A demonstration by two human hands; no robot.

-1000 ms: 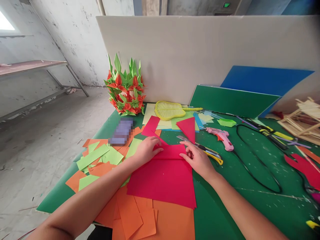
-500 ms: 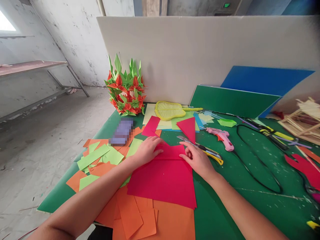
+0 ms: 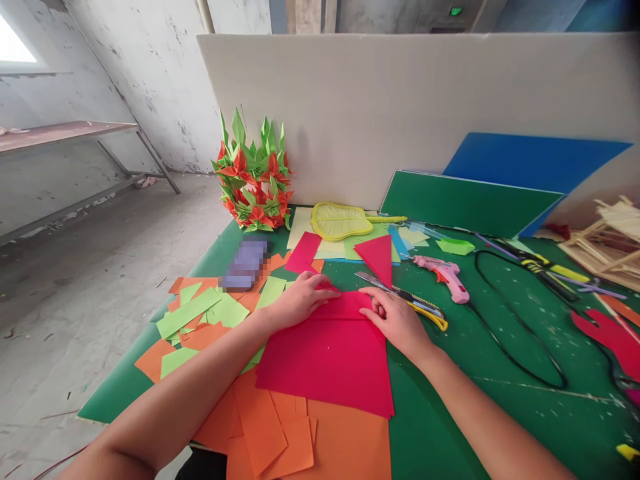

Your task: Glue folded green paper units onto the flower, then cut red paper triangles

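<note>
A sheet of red paper (image 3: 325, 363) lies in front of me, with a narrow red strip of paper (image 3: 347, 305) across its far end; a crease or edge line divides the two. My left hand (image 3: 301, 300) rests on the left of the strip, its fingers stretched out over the paper toward the right. At the right end, my right hand (image 3: 393, 317) pinches the strip's edge between thumb and forefinger, the other fingers curled. Just past the right hand lies a utility knife (image 3: 423, 308) with its blade out. Under the red sheet is orange paper (image 3: 350, 437).
Green and orange paper pieces (image 3: 200, 313) are scattered left. A blurred purple object (image 3: 245, 263), a yellow fly swatter (image 3: 340, 221) and red scraps (image 3: 377, 257) lie beyond. A pink glue gun (image 3: 445, 275) with a black cord lies right. A paper-flower ornament (image 3: 255, 177) stands far left.
My left hand has slid slightly to the right along the red strip, its fingers reaching farther over it. My right hand keeps its pinch at the right edge.
</note>
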